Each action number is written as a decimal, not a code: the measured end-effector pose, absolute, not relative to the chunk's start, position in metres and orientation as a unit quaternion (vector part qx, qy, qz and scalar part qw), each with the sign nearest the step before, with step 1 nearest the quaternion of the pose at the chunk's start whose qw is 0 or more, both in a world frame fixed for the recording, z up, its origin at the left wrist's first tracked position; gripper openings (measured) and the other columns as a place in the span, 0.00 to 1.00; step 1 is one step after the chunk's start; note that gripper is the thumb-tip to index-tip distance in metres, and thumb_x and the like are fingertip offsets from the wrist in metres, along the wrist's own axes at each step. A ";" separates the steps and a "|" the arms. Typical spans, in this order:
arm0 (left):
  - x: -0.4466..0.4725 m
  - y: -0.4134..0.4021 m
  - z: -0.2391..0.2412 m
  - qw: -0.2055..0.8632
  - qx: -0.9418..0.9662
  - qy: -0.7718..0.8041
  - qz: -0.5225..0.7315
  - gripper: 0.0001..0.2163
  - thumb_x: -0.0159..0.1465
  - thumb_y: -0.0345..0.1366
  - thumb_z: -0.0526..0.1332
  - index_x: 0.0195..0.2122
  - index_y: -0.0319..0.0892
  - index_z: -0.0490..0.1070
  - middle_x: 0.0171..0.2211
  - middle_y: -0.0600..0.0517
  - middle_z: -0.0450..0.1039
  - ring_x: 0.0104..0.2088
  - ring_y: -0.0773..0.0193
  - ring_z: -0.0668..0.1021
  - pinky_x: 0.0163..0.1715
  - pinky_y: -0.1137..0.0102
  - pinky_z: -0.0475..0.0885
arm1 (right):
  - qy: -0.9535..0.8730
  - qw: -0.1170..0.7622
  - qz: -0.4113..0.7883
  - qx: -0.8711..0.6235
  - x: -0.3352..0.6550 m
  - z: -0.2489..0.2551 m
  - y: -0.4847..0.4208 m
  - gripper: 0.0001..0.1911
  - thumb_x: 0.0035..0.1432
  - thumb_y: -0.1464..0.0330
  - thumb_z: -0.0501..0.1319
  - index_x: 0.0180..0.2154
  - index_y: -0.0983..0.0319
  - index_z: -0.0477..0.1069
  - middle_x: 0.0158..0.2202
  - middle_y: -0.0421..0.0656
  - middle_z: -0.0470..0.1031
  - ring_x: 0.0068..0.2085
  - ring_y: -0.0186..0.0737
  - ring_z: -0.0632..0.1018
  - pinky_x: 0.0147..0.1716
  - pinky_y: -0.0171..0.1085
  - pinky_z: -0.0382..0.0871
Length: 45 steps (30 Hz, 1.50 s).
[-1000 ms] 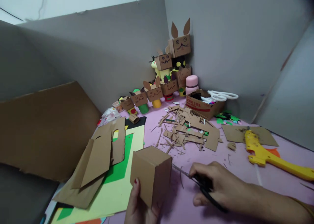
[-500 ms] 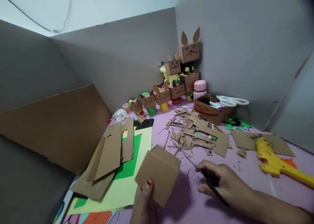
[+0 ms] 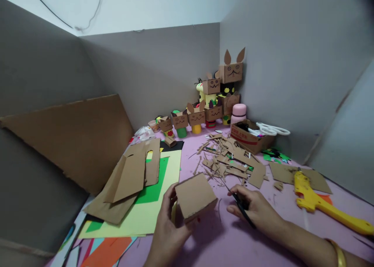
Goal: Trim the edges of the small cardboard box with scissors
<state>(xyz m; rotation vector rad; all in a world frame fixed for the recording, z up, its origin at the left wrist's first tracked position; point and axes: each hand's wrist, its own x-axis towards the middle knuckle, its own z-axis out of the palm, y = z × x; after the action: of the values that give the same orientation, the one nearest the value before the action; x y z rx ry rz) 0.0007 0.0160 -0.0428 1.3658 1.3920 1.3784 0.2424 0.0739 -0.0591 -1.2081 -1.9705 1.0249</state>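
A small closed cardboard box [image 3: 196, 195] sits tilted in my left hand [image 3: 172, 230], above the pink tabletop. My fingers wrap its left side and underside, and most of them are hidden behind it. My right hand [image 3: 257, 208], just to the right of the box, grips black-handled scissors [image 3: 242, 207]. Their thin metal point is directed up and left toward the cardboard scraps, apart from the box. The palm partly covers the handles.
Cardboard scraps [image 3: 230, 158] lie in a heap ahead. A yellow glue gun [image 3: 309, 197] rests at the right. Cardboard sheets [image 3: 131, 177] lie over coloured paper at left. Box-headed animal figures [image 3: 196, 117], a pink bottle [image 3: 239, 112] and a tool box [image 3: 248, 138] stand behind.
My left hand has turned the box, so another face now points up and my thumb has moved underneath. My right hand with the scissors shifted slightly left. The view tilted a little.
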 end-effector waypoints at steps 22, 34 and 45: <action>0.011 0.014 -0.045 0.631 0.210 0.344 0.663 0.29 0.57 0.31 0.67 0.60 0.38 0.62 0.41 0.45 0.81 0.45 0.58 0.80 0.47 0.68 0.74 | -0.772 0.253 0.402 -0.422 0.245 -0.067 0.068 0.18 0.55 0.52 0.59 0.35 0.60 0.64 0.22 0.33 0.55 0.26 0.35 0.58 0.25 0.33 0.52; 0.014 0.012 -0.047 0.657 0.169 0.258 0.688 0.31 0.58 0.24 0.66 0.62 0.45 0.59 0.46 0.46 0.79 0.45 0.61 0.80 0.47 0.71 0.74 | -0.789 0.248 0.381 -0.414 0.245 -0.076 0.071 0.16 0.54 0.53 0.59 0.35 0.59 0.64 0.21 0.33 0.55 0.24 0.35 0.59 0.24 0.32 0.55; 0.015 0.009 -0.041 0.623 0.229 0.318 0.677 0.32 0.59 0.30 0.66 0.62 0.43 0.55 0.46 0.45 0.78 0.47 0.58 0.79 0.49 0.67 0.72 | -0.806 0.243 0.350 -0.411 0.247 -0.070 0.071 0.16 0.54 0.54 0.59 0.36 0.59 0.65 0.21 0.33 0.56 0.23 0.35 0.60 0.24 0.32 0.55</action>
<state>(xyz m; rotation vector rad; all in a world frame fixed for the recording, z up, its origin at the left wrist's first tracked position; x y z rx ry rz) 0.0151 0.0085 -0.0408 0.5258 0.7303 1.5548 0.2466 0.0707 -0.0697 -1.1233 -2.2021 0.9578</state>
